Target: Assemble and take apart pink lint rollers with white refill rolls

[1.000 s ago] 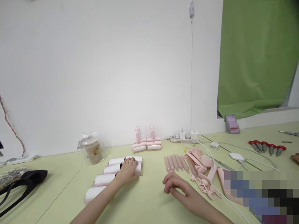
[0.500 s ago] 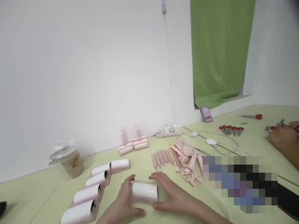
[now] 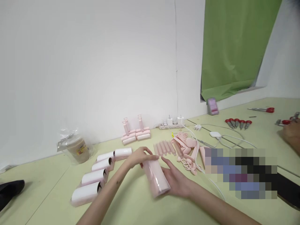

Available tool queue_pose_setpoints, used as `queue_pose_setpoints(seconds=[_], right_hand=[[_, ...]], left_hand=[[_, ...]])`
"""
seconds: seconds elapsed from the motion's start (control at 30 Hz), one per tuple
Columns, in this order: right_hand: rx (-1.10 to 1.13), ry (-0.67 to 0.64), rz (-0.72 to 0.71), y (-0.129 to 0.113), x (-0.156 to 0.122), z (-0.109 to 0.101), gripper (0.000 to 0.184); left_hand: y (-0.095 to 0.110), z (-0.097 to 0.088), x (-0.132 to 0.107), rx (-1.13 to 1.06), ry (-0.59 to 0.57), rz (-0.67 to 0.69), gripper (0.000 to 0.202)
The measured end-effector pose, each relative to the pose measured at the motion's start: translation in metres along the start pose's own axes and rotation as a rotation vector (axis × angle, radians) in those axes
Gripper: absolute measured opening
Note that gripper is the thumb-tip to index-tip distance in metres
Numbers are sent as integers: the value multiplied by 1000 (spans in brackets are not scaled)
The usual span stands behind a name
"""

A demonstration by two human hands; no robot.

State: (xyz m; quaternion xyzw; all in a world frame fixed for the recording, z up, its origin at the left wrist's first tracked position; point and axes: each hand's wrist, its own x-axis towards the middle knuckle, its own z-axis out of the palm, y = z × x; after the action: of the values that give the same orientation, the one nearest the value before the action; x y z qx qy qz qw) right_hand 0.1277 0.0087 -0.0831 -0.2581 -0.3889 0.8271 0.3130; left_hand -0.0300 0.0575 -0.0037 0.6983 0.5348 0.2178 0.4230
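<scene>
Both my hands hold a lint roller in a pink case [image 3: 156, 178], lifted and tilted, its pink side facing me. My left hand [image 3: 142, 155] grips the far end from above, fingers curled over it. At the right side, my right hand [image 3: 175, 178] wraps round the case, its thumb near the far end and its other fingers partly hidden. To the left, several similar lint rollers [image 3: 94, 177] with white rolls lie in a slanting row. Beyond my hands are several pink tubes [image 3: 165, 147] side by side and a heap of pink plastic parts [image 3: 187, 147].
Small pink rollers with upright handles [image 3: 136, 135] stand by the wall. A bagged tub [image 3: 78, 150] is at left. A power strip [image 3: 172, 125] and white cable [image 3: 194, 140] lie behind. At right are red-handled tools [image 3: 237, 122], scissors [image 3: 262, 109] and another person's hand [image 3: 292, 132].
The lint roller has been picked up off the table and turned, from white roll upward to pink side showing. My left hand has moved from its left end to its far end.
</scene>
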Motion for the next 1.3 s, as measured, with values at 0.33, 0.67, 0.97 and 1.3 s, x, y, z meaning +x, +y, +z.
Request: queue_pose_setpoints(seconds=[0.33,0.67,0.97,1.3], right_hand=[[512,60,44,-9,-8,-5,44],[726,119,-154,-16,-8,-15,30],[301,61,-153,5,-12,15,50],[-344,353,-240,33,-14,28,57]], left_hand=[[43,-20,14,97,-71,-11,34],[-45,-23,-35,-85,378,105,34],[-114,23,-27,-175,456,232,43],[-55,62,-65,-317,125,198,29]])
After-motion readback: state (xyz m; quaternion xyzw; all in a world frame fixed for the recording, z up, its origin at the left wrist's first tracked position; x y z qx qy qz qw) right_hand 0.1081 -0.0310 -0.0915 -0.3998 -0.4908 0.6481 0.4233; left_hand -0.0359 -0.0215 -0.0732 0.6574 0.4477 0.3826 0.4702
